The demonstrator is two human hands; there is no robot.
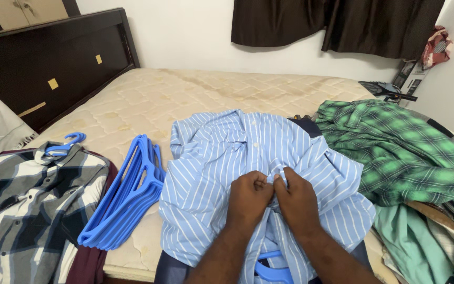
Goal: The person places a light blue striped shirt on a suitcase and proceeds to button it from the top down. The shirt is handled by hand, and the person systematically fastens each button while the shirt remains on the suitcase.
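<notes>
Bare mattress (195, 94), cream, quilted, stained in patches; dark wooden headboard (53, 63) along its left side, far from the fingers. White wall beyond, dark brown curtain (332, 23) hanging at the top right.

Light blue shirt with white stripes (211, 158) lies spread on the mattress, directly under and beyond the fingers, front side up, button placket running away from the person. Cloth bunched and creased where the hands meet. A blue hanger (271, 268) shows under the shirt's near edge, between the forearms.

Left hand (249, 197) and right hand (296, 202) touch each other at the shirt's front. Fingers of both are curled and pressed together, pinching a fold of the striped cloth (277, 179) at the placket; whether a button sits in the pinch, cannot tell.

Left of the fingers: a stack of blue plastic hangers (127, 194) lying flat on the mattress, just beside the shirt's edge. Further left: a grey, black and white checked shirt (27, 200) already on a blue hanger, its hook (66, 142) showing at the collar.

Right of the fingers: a green plaid shirt (405, 152) heaped near the mattress edge, with pale green cloth (411, 231) below it. No containers in view.
</notes>
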